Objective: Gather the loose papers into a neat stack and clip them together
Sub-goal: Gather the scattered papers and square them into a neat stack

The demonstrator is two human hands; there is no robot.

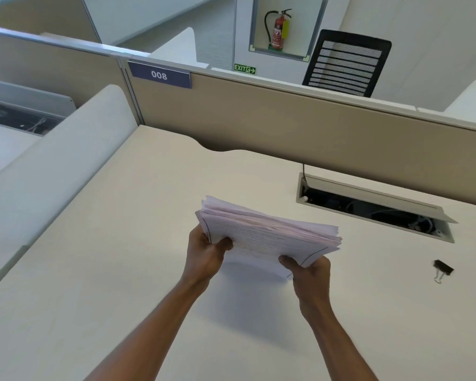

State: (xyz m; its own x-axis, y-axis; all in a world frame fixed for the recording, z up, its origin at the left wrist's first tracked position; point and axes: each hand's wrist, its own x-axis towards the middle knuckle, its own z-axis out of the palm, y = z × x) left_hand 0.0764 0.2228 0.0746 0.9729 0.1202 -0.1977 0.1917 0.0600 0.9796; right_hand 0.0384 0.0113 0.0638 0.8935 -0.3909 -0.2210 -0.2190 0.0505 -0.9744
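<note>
Papers [270, 235] are gathered into one bundle, held above the desk [121, 270] with left hand [204, 253] and right hand [311, 273] each gripping a near corner. Edges look ragged, so squaring remains; binder clip [442, 269] lies untouched, well off right.

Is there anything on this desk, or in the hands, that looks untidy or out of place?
Yes. The paper stack, held by the left hand and right hand, is uneven: sheet edges fan out at its far corners. The binder clip lies unused on the desk, and the cable hatch stands open.
</note>
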